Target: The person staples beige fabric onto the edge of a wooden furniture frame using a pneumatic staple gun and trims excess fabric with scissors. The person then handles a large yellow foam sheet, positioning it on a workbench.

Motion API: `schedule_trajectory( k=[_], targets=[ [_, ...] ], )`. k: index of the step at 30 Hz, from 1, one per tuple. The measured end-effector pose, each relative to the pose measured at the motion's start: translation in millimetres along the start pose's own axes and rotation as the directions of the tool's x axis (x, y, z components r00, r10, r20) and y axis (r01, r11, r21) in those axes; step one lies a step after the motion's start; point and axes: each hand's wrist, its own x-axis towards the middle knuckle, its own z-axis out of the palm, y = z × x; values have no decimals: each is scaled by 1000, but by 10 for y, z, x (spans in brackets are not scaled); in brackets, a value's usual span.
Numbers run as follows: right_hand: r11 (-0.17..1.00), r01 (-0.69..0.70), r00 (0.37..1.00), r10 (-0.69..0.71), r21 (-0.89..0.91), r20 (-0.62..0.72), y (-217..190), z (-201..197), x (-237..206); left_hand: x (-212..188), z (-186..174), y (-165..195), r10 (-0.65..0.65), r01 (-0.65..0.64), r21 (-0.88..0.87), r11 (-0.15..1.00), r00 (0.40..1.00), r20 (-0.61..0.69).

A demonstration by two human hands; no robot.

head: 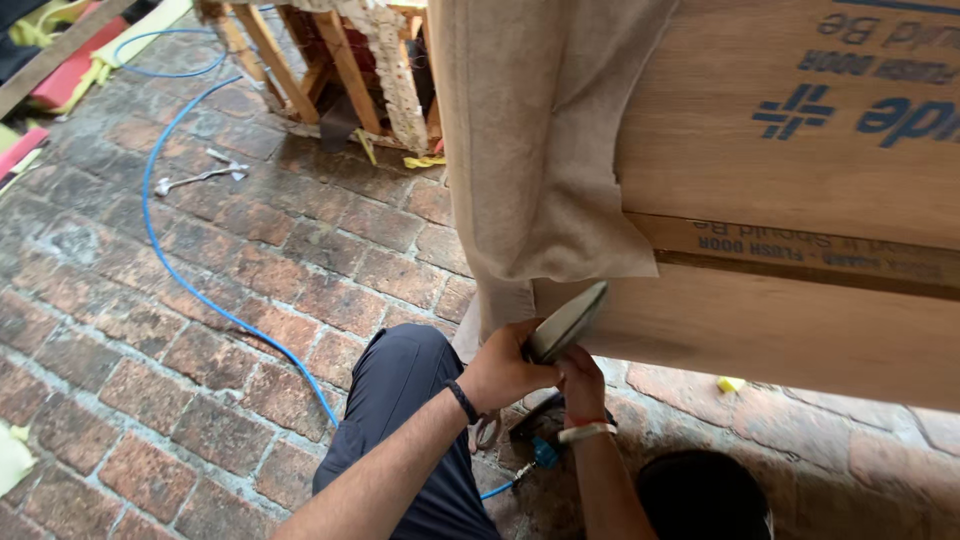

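My left hand (503, 368), a black band on its wrist, is shut on a flat grey tool (570, 320) that angles up against the lower edge of a plywood panel (800, 330). My right hand (583, 385), wearing a red thread and a white bangle, is closed at the tool's lower end just below the left hand. Beige fabric (540, 150) hangs over the panel's left corner, directly above both hands. Beneath the hands lies a dark tool with a blue fitting (545, 453), mostly hidden.
A blue hose (160, 230) runs across the brick floor to the blue fitting. A metal tool (200, 178) lies at the left. A bare wooden frame (340, 70) stands behind. Another person's dark-haired head (700, 495) is at the bottom right. A yellow scrap (730, 384) lies under the panel.
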Motion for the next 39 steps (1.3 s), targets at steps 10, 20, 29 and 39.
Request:
schedule_trajectory(
  k=[10,20,29,39],
  targets=[
    [977,68,945,2,-201,326,-844,317,-1051,8,130,397,196,172,-795,581,919,342],
    [880,-99,918,-99,464,384,-945,575,-1505,-15,144,618,344,267,-835,482,819,460],
    [872,194,978,-133,-450,163,-1316,791,-1764,23,346,596,15,-140,-437,888,960,-278],
    [629,-121,993,72,-768,-98,-1574,276,-1774,-247,216,781,642,-463,506,727,720,-264]
  ],
)
